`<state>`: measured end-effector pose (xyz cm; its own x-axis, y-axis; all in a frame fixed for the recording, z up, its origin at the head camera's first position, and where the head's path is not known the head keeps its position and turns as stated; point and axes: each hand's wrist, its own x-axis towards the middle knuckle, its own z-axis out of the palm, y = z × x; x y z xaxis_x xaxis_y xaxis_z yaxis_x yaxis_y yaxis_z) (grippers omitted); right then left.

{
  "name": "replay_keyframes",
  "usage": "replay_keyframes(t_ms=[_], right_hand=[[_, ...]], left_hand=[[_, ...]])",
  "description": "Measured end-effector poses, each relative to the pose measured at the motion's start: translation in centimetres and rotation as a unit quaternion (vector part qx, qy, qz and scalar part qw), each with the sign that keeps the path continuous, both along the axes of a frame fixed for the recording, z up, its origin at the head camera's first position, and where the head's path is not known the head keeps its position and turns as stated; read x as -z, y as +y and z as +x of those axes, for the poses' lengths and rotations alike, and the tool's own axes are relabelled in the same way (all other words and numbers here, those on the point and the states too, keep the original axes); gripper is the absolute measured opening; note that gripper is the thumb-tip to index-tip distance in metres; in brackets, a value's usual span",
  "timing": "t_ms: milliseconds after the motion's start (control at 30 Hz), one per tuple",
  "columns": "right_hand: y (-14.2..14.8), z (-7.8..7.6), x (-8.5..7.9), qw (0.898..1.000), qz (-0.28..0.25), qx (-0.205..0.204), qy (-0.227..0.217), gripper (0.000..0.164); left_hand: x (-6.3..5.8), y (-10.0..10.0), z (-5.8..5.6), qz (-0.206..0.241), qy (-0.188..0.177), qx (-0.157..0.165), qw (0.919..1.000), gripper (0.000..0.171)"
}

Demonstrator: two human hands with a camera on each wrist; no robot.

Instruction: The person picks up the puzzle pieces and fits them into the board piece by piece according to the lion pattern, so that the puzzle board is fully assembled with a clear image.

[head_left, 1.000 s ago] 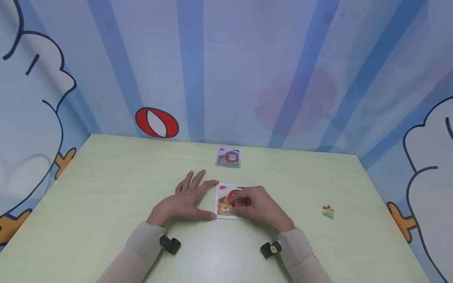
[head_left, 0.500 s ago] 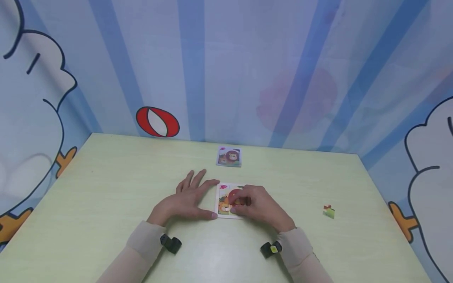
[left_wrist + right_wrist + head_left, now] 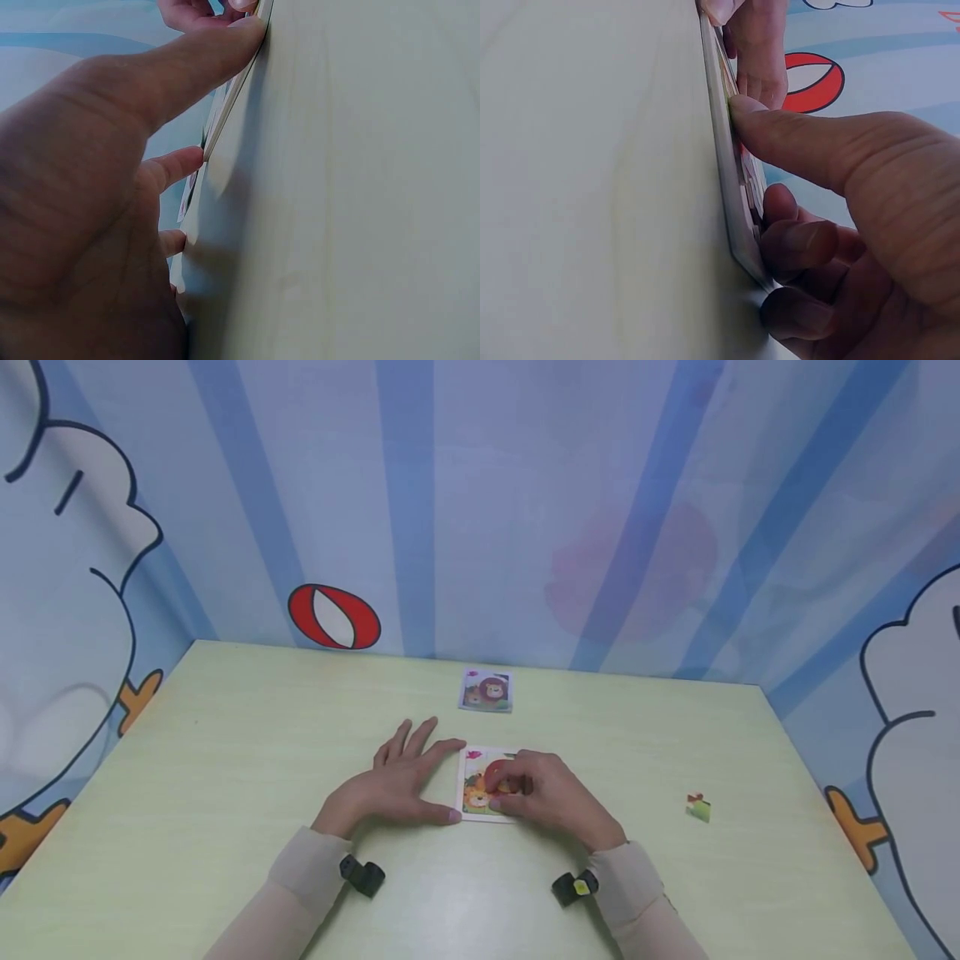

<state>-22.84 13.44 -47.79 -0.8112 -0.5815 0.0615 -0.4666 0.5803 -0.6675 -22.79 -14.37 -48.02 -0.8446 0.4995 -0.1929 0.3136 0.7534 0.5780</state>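
Note:
A small square jigsaw puzzle (image 3: pixel 474 768) with a white border lies on the table between the hands. Its picture shows a lion and a smaller orange animal. My left hand (image 3: pixel 393 785) has its fingers spread, thumb and index fingertip touching the puzzle's left edge. Over the puzzle's right half, my right hand (image 3: pixel 551 797) has its fingers curled, thumb and index close together on a puzzle piece that they mostly hide. The right wrist view shows the right thumb (image 3: pixel 795 135) against the puzzle face (image 3: pixel 742 165) and the other fingers curled at its border.
One loose jigsaw piece (image 3: pixel 698 807), red and green, lies to the right on the pale table (image 3: pixel 225 760). Behind the puzzle lies a picture card (image 3: pixel 486 691) with a lion on it. A blue printed backdrop (image 3: pixel 480 527) rises at the table's far edge.

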Motion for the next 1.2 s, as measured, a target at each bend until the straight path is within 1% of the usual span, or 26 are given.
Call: replay_keyframes(t_ms=[167, 367, 633, 700, 800, 933, 1067, 1200], right_hand=[[0.1, 0.0, 0.0, 1.000, -0.004, 0.001, -0.003, 0.014], [0.4, -0.2, 0.4, 1.000, -0.013, 0.007, -0.017, 0.013], [0.6, -0.2, 0.2, 0.999, -0.013, 0.006, -0.032, 0.009], [0.7, -0.2, 0.2, 0.999, -0.018, 0.007, -0.043, 0.009], [1.0, -0.3, 0.4, 0.996, -0.039, 0.014, -0.074, 0.012], [1.9, -0.5, 0.5, 0.990, -0.077, 0.014, -0.114, 0.019], [2.7, -0.7, 0.2, 0.989, -0.084, 0.010, -0.122, 0.020], [3.8, -1.0, -0.3, 0.988, -0.079, 0.005, -0.129, 0.019]], left_hand=[[0.0, 0.1, -0.1, -0.012, -0.001, -0.002, 0.9999, 0.100], [-0.2, 0.2, 0.0, -0.028, 0.000, -0.002, 0.9996, 0.099], [-0.1, 0.2, 0.0, -0.004, 0.011, 0.001, 0.9999, 0.100], [0.0, 0.1, 0.0, -0.001, 0.013, 0.003, 0.9999, 0.101], [0.5, 0.1, -0.1, -0.008, 0.012, 0.000, 0.9999, 0.101], [0.3, 0.1, 0.0, -0.010, 0.009, 0.001, 0.9999, 0.101], [-0.2, 0.1, 0.2, 0.002, 0.010, 0.005, 0.9999, 0.100], [-0.2, 0.1, 0.2, 0.003, 0.008, 0.004, 1.0000, 0.101]])
